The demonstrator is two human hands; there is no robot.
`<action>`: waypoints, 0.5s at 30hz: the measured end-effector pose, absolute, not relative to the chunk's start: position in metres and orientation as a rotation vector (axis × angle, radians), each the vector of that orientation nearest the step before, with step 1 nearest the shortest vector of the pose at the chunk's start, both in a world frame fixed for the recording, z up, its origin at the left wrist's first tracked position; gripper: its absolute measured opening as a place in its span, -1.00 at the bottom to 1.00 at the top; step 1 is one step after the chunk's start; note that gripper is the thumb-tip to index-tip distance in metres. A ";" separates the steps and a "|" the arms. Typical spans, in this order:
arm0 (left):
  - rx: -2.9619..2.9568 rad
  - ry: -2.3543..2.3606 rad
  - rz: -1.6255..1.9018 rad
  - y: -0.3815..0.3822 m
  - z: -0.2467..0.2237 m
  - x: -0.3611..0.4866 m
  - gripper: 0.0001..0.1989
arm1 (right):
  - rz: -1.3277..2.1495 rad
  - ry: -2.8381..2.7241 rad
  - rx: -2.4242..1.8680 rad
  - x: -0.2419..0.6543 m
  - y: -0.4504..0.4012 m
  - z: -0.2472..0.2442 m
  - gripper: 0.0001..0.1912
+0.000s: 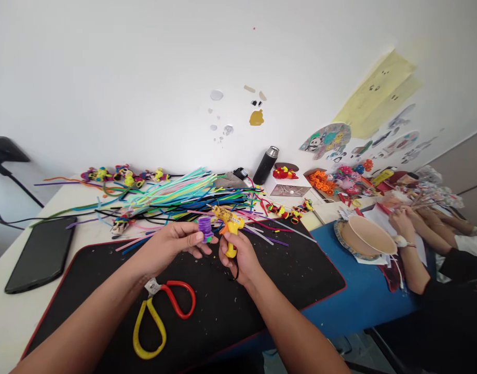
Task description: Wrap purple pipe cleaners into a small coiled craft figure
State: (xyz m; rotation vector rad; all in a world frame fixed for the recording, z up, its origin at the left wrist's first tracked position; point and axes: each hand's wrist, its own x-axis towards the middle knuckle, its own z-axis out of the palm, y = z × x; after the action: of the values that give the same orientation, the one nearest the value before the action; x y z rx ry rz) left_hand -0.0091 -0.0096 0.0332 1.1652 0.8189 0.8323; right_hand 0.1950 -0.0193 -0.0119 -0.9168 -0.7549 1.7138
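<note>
While the left hand (186,240) pinched a purple coil (204,227) with a green bit at its lower end, its lower fingers loosely spread, the right hand (240,254) was closed around the grip of a yellow glue gun (233,228). Coil and gun were side by side above the far half of the black mat (230,306); I could not tell whether the nozzle touched the coil. On the mat's near left part lay scissors (154,291), their blades hidden under the left forearm. A phone (41,254) lay left of the mat, and a heap of fuzzy sticks (187,197) spread along its far edge. Beyond the mat stood a black bottle (264,167); to its right was a tilted pale bowl (372,234).
</note>
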 end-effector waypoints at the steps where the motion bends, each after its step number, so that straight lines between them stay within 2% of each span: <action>1: 1.163 0.837 0.859 -0.008 0.034 -0.012 -0.63 | 1.703 -0.761 -0.921 0.196 -0.020 -0.011 -0.64; 7: 1.166 0.888 0.952 -0.002 0.038 -0.025 -0.61 | 1.743 -0.939 -0.880 0.211 -0.036 0.014 -0.62; 11: 1.132 0.890 0.999 0.000 0.040 -0.034 -0.57 | 1.797 -0.946 -0.696 0.213 -0.042 0.031 -0.45; 15: 1.092 0.902 1.045 0.001 0.041 -0.040 -0.59 | 1.874 -0.870 -0.591 0.198 -0.040 0.029 -0.51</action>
State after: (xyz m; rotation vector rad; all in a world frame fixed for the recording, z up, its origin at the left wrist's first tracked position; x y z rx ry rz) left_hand -0.0401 0.0010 0.0414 1.0921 0.9017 1.0445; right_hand 0.1984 -0.0401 0.0291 -0.5907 -0.8700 1.8740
